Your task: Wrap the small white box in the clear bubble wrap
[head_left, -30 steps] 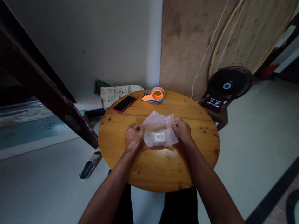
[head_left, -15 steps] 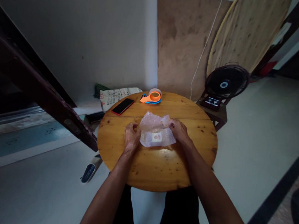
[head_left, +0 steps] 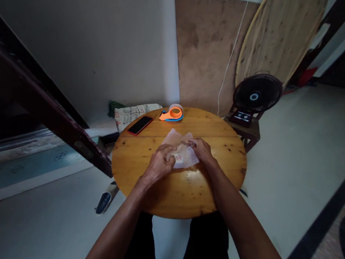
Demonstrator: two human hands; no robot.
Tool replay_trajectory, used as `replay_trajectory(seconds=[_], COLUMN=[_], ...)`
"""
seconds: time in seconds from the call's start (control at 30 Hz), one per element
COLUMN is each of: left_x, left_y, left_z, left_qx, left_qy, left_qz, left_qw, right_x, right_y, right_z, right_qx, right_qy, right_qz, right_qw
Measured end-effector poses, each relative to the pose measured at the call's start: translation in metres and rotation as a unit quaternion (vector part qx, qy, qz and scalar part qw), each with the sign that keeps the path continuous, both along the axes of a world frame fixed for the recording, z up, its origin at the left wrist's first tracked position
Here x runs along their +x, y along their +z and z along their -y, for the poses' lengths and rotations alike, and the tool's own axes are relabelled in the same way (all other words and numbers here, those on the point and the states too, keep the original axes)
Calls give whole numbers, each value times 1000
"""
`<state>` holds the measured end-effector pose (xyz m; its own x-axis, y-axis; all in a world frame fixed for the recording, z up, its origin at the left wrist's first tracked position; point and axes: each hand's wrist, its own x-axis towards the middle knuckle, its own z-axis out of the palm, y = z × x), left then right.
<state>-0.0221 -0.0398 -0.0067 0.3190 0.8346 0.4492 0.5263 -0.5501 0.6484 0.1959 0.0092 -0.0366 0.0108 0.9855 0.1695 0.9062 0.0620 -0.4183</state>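
A piece of bubble wrap (head_left: 188,159) lies on the round wooden table (head_left: 179,198), folded over a small box (head_left: 177,158) with a pale label. My left hand (head_left: 161,162) lies over the left side of the wrap, fingers curled on it and partly covering the box. At the upper right of the wrap, my right hand (head_left: 201,148) is closed on its edge with bent fingers. The far edge of the wrap stands up beyond both hands.
Toward the back of the table are a black phone (head_left: 140,125) with a red edge and an orange tape dispenser (head_left: 172,113). A black fan (head_left: 257,93) stands on a wooden stool (head_left: 248,129) to the right. A printed sack (head_left: 134,113) lies behind the table.
My left hand has moved right, from the wrap's left edge onto the wrap and box. My right hand has shifted slightly inward. The view has shifted a little.
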Motion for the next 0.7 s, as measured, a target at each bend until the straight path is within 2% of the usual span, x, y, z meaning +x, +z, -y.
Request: replay_trajectory(seconds=[0.07, 0.17, 0.23, 0.37, 0.5, 0.57, 0.6, 0.7], left_x=[6, 8, 5, -3, -8, -7, -6, -3], left_y=[8, 15, 17, 18, 21, 23, 24, 27], left_z=[1, -1, -2, -1, 13, 28, 38, 67], left_qx=[-18, -56, -71, -77, -35, 8, 23, -1], left_qy=[-58, -95, -78, -7, 38, 0, -41, -173], left_qz=[-54, -105, -127, -182, -217, -242, -266, -347], left_qw=[997, 988, 986, 980, 975, 970, 963, 922], right_x=[0, 0, 0, 1, 2, 2, 2, 2], right_y=[-1, 0, 0, -2, -6, -6, -6, -5], right_z=[0, 0, 0, -2, -4, -4, -4, -3], right_qx=[8, 5, 3, 8, 14, 12, 12, 11], right_qy=[1, -4, -4, 1, -4, -7, -9, -6], right_qz=[-5, 0, 3, 3, 2, 3, 5, 9], right_qw=[1000, 1000, 1000, 1000, 1000, 1000, 1000, 1000])
